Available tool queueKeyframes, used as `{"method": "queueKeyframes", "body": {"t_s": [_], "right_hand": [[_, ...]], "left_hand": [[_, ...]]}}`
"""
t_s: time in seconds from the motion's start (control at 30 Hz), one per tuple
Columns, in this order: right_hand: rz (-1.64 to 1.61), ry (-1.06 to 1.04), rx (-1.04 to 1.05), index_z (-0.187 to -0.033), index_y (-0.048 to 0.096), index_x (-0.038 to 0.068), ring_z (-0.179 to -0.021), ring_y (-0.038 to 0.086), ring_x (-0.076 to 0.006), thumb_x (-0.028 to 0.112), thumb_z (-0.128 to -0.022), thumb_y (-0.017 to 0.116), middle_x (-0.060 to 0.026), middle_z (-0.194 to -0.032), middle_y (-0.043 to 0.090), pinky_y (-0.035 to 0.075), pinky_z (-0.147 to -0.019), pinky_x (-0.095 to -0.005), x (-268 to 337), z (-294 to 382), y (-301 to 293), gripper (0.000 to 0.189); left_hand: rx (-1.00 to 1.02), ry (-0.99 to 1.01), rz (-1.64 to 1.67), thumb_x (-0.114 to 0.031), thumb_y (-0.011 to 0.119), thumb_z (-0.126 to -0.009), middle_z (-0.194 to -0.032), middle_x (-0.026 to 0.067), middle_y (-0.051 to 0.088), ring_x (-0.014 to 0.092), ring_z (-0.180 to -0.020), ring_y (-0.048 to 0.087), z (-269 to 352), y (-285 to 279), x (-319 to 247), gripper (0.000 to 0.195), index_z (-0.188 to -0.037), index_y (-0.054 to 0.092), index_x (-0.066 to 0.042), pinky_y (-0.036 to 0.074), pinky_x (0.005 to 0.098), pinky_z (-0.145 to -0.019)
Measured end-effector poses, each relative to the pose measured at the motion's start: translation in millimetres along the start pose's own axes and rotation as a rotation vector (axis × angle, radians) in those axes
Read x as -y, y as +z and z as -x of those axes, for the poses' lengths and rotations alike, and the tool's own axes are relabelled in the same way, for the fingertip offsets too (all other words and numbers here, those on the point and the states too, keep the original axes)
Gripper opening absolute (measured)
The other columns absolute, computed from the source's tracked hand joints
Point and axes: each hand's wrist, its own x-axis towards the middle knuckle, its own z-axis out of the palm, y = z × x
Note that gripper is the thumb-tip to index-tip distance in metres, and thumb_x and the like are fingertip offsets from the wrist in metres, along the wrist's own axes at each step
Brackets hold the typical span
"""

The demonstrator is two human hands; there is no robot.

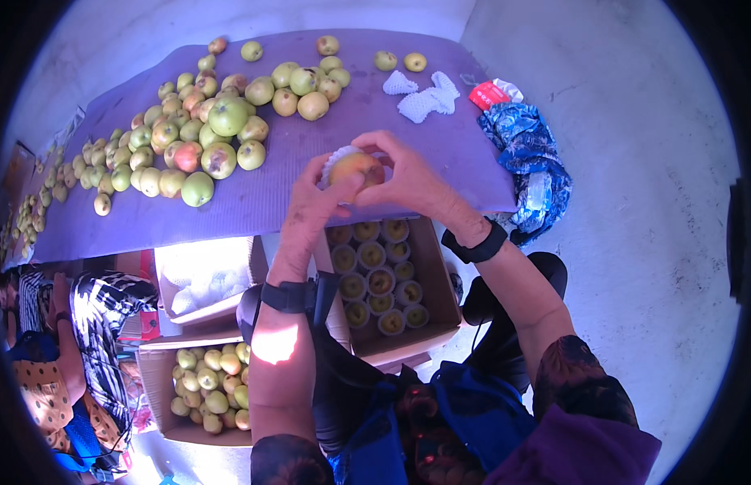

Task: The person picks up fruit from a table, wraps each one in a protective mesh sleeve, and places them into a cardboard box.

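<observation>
Between my two hands is a yellow-red apple (356, 170), partly inside a white foam net sleeve (334, 162). My left hand (318, 197) grips it from the left, with the thumb across its front. From the right, my right hand (405, 173) curls thumb and fingers around the fruit. Both hands are above the near edge of the purple-covered table (296, 163). Just below them stands a cardboard box (439, 285) holding several apples in foam sleeves (381, 282), set in rows. Loose foam net sleeves (427, 100) lie farther back on the table.
Many loose apples (187, 130) cover the table's left side. Under its edge are a box of white foam sleeves (202, 291) and a box of bare apples (208, 388). A blue patterned cloth (536, 163) and a red packet (489, 95) sit at the right end. Another person (54, 376) sits at left.
</observation>
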Motion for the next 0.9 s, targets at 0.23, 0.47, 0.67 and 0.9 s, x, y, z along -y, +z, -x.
{"method": "queueKeyframes", "body": {"t_s": [0.23, 0.47, 0.67, 0.9], "right_hand": [[-0.399, 0.116, -0.075, -0.127, 0.053, 0.003, -0.106, 0.058, -0.0150, 0.019, -0.093, 0.061, -0.0068, -0.117, 0.059, 0.049, -0.088, -0.0303, -11.4, -1.5, -17.3, 0.038], [-0.622, 0.150, -0.069, -0.118, 0.059, 0.002, -0.097, 0.061, -0.0144, 0.018, -0.092, 0.062, -0.0069, -0.109, 0.063, 0.053, -0.078, -0.0294, -19.4, -0.2, -6.9, 0.031], [-0.694, 0.175, -0.064, -0.116, 0.059, 0.002, -0.096, 0.061, -0.0143, 0.016, -0.092, 0.062, -0.0064, -0.107, 0.063, 0.053, -0.077, -0.0293, -24.7, 3.0, -4.0, 0.028], [-0.473, 0.122, -0.127, -0.108, 0.062, 0.001, -0.093, 0.061, -0.0121, 0.009, -0.090, 0.059, -0.0060, -0.101, 0.064, 0.053, -0.074, -0.0271, -40.4, 6.9, -4.4, 0.019]], "left_hand": [[0.064, 0.102, 0.447, -0.038, 0.063, -0.088, -0.114, 0.0115, 0.060, 0.019, -0.092, 0.065, -3.1, -6.7, 1.3, 0.060, -0.133, 0.044, -0.002, 0.057, 0.0282, -0.067], [0.194, 0.121, 0.555, -0.035, 0.063, -0.088, -0.115, 0.0114, 0.060, 0.018, -0.097, 0.064, -0.1, -8.5, 1.1, 0.060, -0.133, 0.046, 0.001, 0.056, 0.0288, -0.068], [0.253, 0.087, 0.557, -0.037, 0.063, -0.088, -0.113, 0.0121, 0.061, 0.019, -0.091, 0.065, -1.8, -12.5, 5.2, 0.062, -0.134, 0.044, 0.002, 0.056, 0.0305, -0.068], [0.055, 0.040, 0.240, -0.028, 0.070, -0.082, -0.114, 0.0113, 0.060, 0.017, -0.091, 0.064, -1.8, -2.3, 0.0, 0.063, -0.133, 0.047, 0.001, 0.055, 0.0255, -0.066]]}}
